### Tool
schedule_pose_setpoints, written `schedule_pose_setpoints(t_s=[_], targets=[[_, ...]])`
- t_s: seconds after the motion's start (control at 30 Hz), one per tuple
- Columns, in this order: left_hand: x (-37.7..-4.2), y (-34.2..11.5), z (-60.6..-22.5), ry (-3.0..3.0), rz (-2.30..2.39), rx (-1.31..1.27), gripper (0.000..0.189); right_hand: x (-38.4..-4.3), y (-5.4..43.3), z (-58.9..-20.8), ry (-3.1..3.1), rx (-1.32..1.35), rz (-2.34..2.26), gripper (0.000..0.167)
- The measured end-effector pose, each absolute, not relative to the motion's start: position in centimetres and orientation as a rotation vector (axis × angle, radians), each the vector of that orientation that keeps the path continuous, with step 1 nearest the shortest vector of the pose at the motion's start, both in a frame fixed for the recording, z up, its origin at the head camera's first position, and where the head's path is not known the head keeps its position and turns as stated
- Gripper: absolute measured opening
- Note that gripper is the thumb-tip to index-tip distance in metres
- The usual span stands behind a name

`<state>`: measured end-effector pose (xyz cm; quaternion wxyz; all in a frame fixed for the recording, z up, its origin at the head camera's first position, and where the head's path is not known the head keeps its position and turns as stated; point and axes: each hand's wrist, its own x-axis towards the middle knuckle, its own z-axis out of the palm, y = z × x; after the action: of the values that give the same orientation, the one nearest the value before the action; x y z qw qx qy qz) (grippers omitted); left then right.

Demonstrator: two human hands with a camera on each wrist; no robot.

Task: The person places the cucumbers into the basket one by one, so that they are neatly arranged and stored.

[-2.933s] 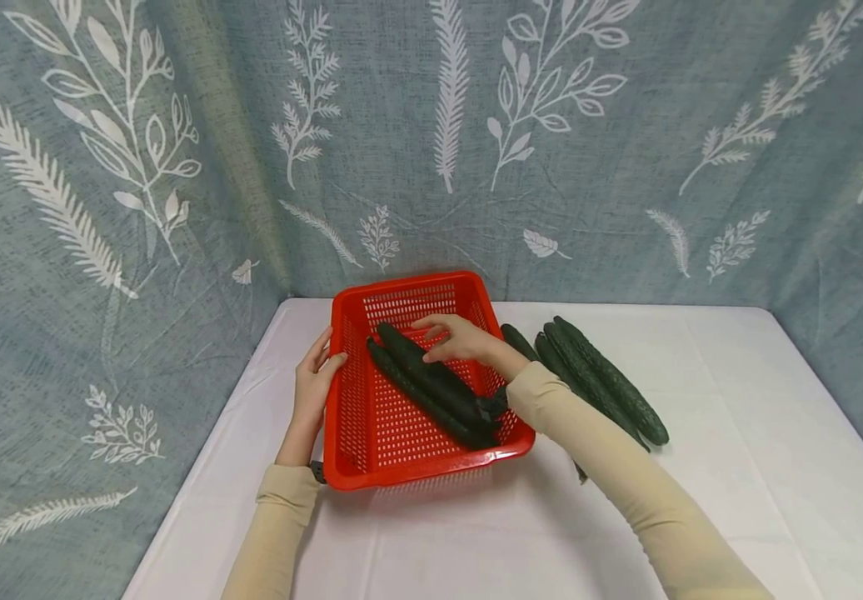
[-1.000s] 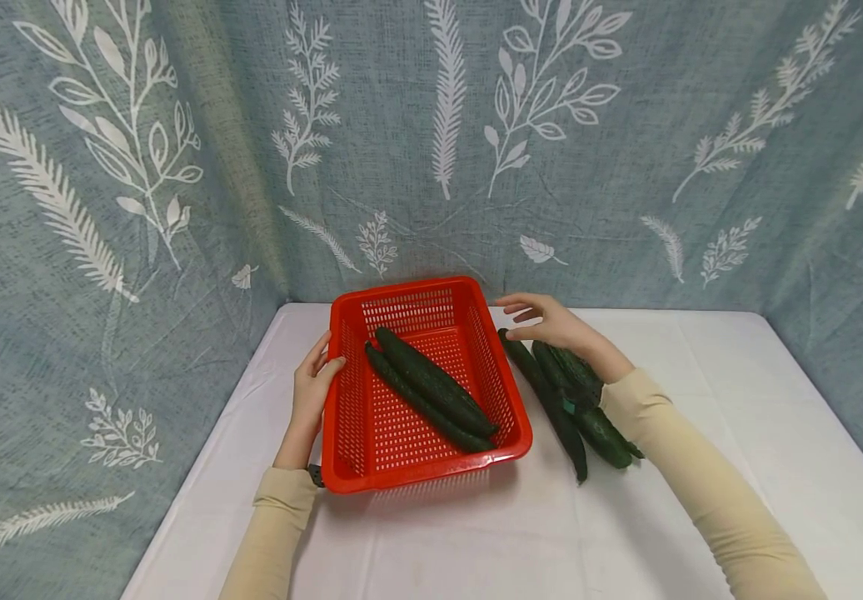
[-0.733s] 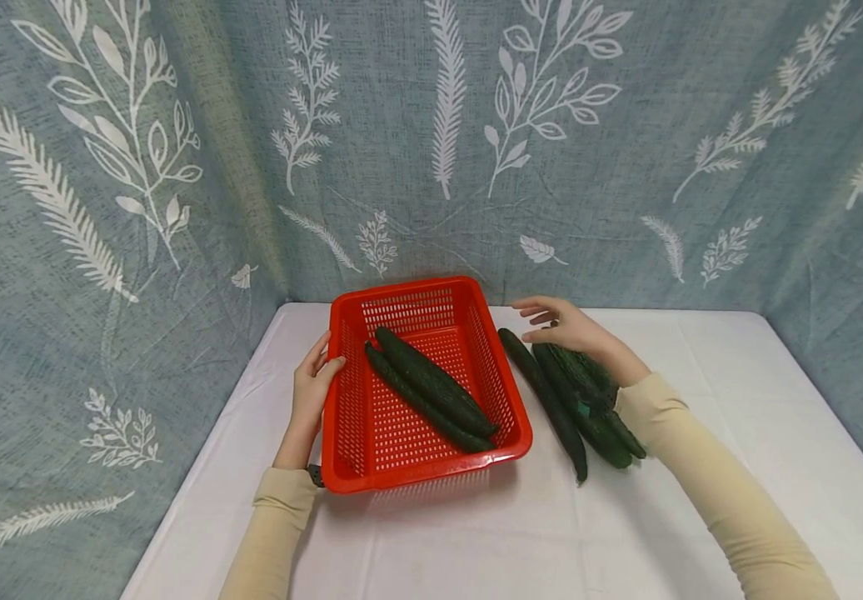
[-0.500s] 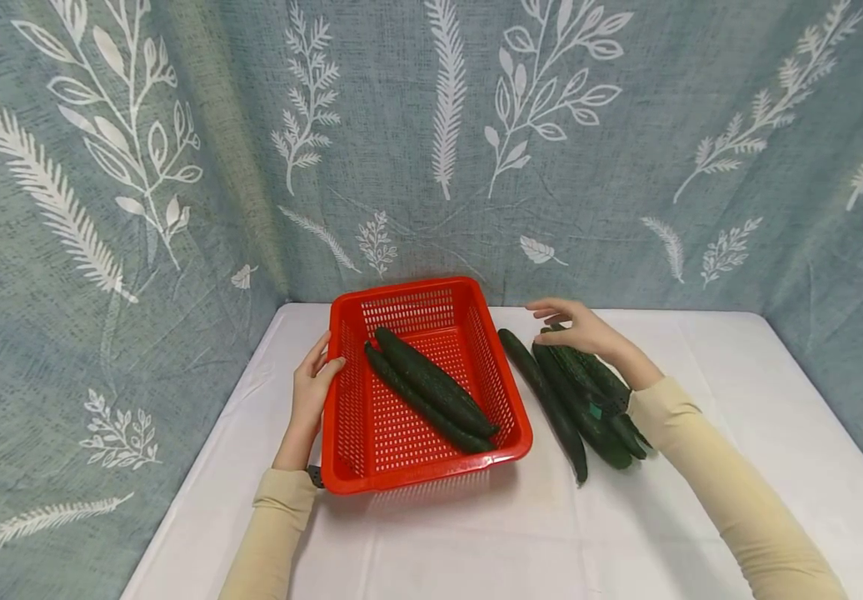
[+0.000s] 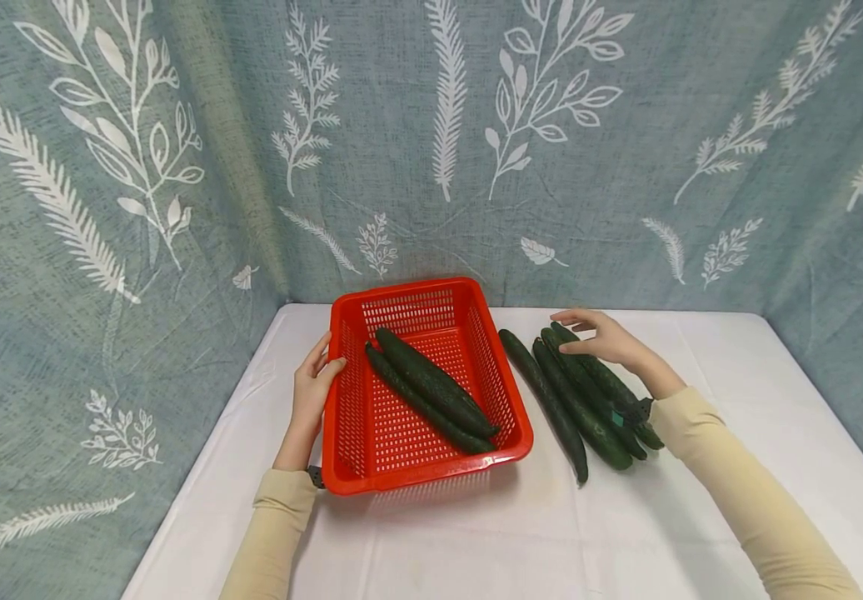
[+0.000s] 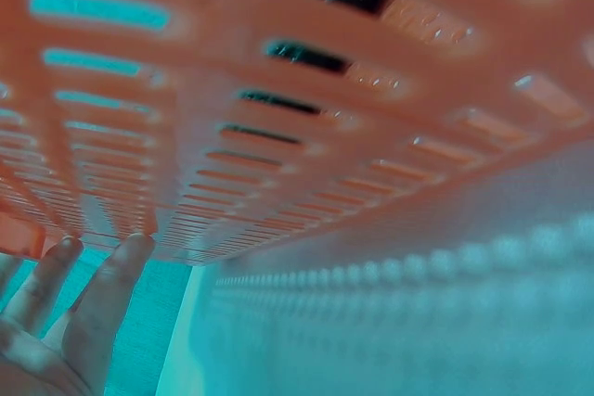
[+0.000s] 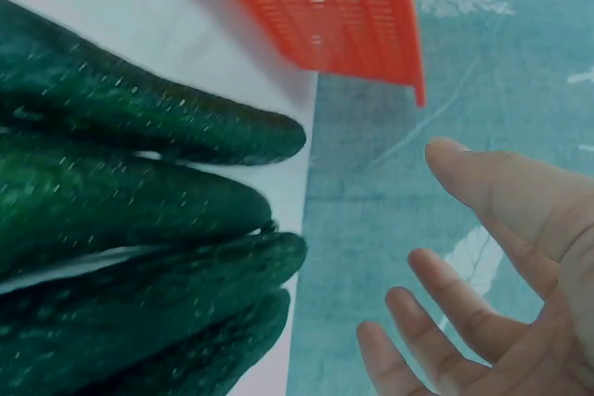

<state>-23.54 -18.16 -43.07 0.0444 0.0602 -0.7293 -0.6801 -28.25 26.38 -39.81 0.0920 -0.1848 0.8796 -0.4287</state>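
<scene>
A red plastic basket [image 5: 427, 478] with slotted walls stands on the white table. My left hand [image 5: 313, 385] holds its left rim, thumb over the edge and fingers along the outside; in the left wrist view, fingertips [image 6: 135, 246] meet the slotted wall. Two dark green cucumbers [image 5: 431, 379] lie side by side on the basket floor. Several more, including a slim cucumber [image 5: 549, 407], lie slantwise on the table right of the basket. Over the far ends of the right-hand ones is my right hand [image 5: 606, 340], fingers spread apart, nothing between them.
A white cloth [image 5: 431, 542] covers the table. Behind and along both sides hangs a blue-grey curtain [image 5: 416, 150] with white leaf prints, close to the table's back edge. The basket's right wall stands near the slim cucumber.
My right hand has moved from over the basket's cucumbers rightward past the basket to above the cucumbers on the table. My left hand and the basket have stayed nearly in place.
</scene>
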Motion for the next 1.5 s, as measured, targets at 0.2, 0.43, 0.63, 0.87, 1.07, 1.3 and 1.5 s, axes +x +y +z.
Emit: schedule_pose_setpoints(t_s=[0.2,0.43,0.63,0.87,1.07,1.3,1.5], targets=[[-23.5,-18.2,-43.2,-2.216,-2.092,0.188,0.054,-28.0,27.3,-40.3,2.612,-0.552,-1.255,0.054],[-23.5,-18.2,-43.3,-2.216,-2.089,0.167,0.054,-27.3,28.3,-41.0,2.623,-0.566,-1.197,0.055],[-23.5,-18.2,-43.3,-2.21,-2.093,0.156,0.054,-26.7,29.1,-41.8,2.62,-0.566,-1.171,0.055],[-23.5,-18.2,-43.1,-2.206,-2.101,0.174,0.054,-26.0,30.1,-43.1,2.62,-0.537,-1.141,0.054],[-23.6,-18.2,-43.1,-2.196,-2.112,0.176,0.054,-25.7,30.8,-43.8,2.637,-0.545,-1.112,0.054],[-23.5,-18.1,-43.1,-2.219,-2.095,0.186,0.054,-25.1,31.4,-44.4,2.616,-0.536,-1.104,0.052],[-23.5,-18.1,-43.1,-2.218,-2.096,0.179,0.054,-24.8,32.0,-45.1,2.585,-0.533,-1.134,0.051]])
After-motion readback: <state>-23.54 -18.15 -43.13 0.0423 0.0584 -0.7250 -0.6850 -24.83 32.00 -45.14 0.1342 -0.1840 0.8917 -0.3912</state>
